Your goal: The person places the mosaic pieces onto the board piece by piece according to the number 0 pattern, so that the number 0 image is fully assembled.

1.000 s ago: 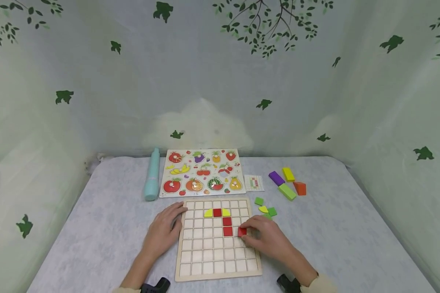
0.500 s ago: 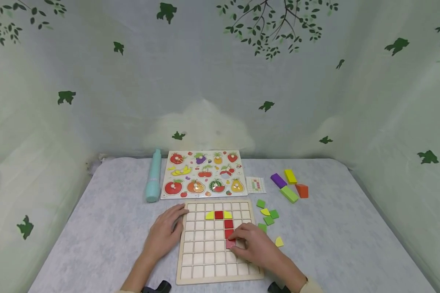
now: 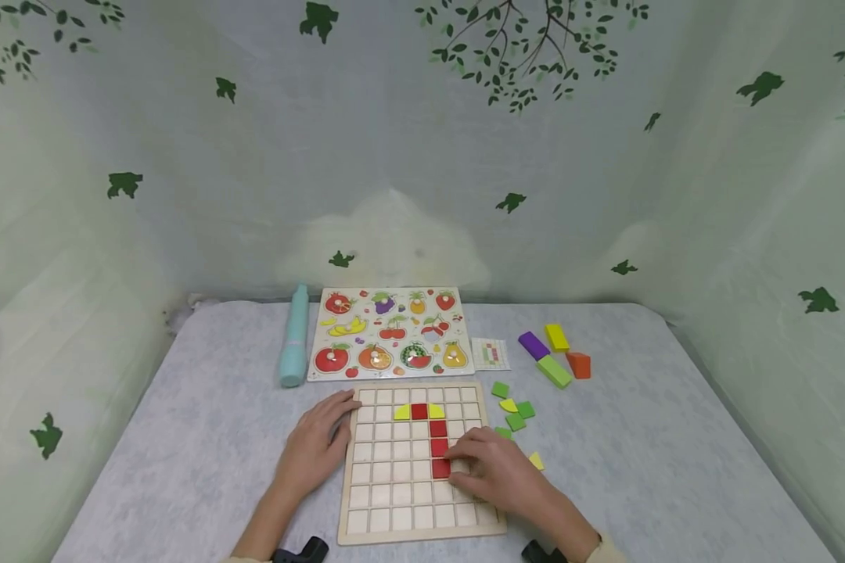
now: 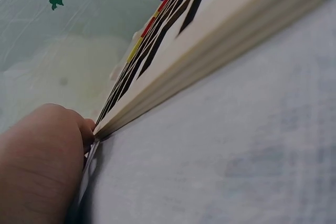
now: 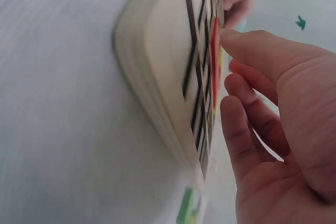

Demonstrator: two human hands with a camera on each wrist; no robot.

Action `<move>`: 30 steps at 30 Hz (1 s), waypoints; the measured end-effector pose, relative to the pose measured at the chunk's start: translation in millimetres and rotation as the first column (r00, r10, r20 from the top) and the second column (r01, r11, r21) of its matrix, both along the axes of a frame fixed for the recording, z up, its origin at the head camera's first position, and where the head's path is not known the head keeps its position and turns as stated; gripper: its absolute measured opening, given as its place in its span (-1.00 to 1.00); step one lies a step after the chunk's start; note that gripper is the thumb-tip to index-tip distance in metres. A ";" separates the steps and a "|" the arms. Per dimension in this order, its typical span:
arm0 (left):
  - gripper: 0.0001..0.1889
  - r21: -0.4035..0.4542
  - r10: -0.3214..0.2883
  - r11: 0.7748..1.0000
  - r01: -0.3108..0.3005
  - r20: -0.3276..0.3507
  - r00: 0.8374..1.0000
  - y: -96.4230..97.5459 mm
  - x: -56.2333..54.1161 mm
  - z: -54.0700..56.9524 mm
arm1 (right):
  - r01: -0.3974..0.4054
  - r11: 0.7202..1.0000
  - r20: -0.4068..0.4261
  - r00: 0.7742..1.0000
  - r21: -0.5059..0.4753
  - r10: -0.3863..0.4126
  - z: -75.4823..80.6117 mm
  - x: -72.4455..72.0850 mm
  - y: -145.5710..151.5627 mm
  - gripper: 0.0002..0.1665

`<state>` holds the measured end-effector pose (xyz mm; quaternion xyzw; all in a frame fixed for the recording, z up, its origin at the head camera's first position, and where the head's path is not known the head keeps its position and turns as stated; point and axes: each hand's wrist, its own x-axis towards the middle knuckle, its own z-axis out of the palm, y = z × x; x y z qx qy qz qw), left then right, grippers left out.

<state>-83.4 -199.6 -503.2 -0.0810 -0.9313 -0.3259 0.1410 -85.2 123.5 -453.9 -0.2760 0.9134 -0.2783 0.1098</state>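
In the head view, a wooden grid board [image 3: 390,516] lies on the table between both hands. Three red square tiles [image 3: 440,447] form a column in its cells; above them, another red tile [image 3: 418,411] sits between two yellow quarter-round tiles [image 3: 401,413]. My right hand [image 3: 496,469] is over the board's right half, thumb and fingertips right at the edge of the lowest red tile [image 3: 440,469], which lies in its cell. In the right wrist view its other fingers [image 5: 239,135] are loosely bent and hold nothing. My left hand [image 3: 313,446] rests along the board's left edge, fingertips touching the upper left corner.
Right of the board lie several green tiles [image 3: 525,410] and yellow pieces [image 3: 508,406]. Farther back are purple [image 3: 533,345], yellow, green and orange blocks [image 3: 579,364]. Behind the board stand a fruit puzzle [image 3: 359,344], a pattern card [image 3: 490,354] and a teal bottle [image 3: 294,336].
My right hand has carried a red tile left from the board's right side into the cell under the other two, then drawn its fingers slightly back. The left hand stays put.
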 end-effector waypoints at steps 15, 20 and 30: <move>-0.64 0.056 -0.014 0.998 0.010 0.063 0.998 -3.4 -1.2 4.1 | 0.291 0.957 -0.092 0.953 0.020 -0.288 -2.5 2.4 65.3 -0.66; -0.64 0.093 -0.017 0.996 0.008 0.099 0.995 -1.8 -2.0 1.4 | 0.388 0.921 -0.052 0.921 0.035 -0.386 -6.8 4.1 75.0 -0.64; -0.66 0.089 -0.012 0.996 0.004 0.085 0.996 -2.4 -2.5 -0.8 | 0.512 0.853 0.029 0.855 0.102 -0.517 -9.8 6.5 82.7 -0.52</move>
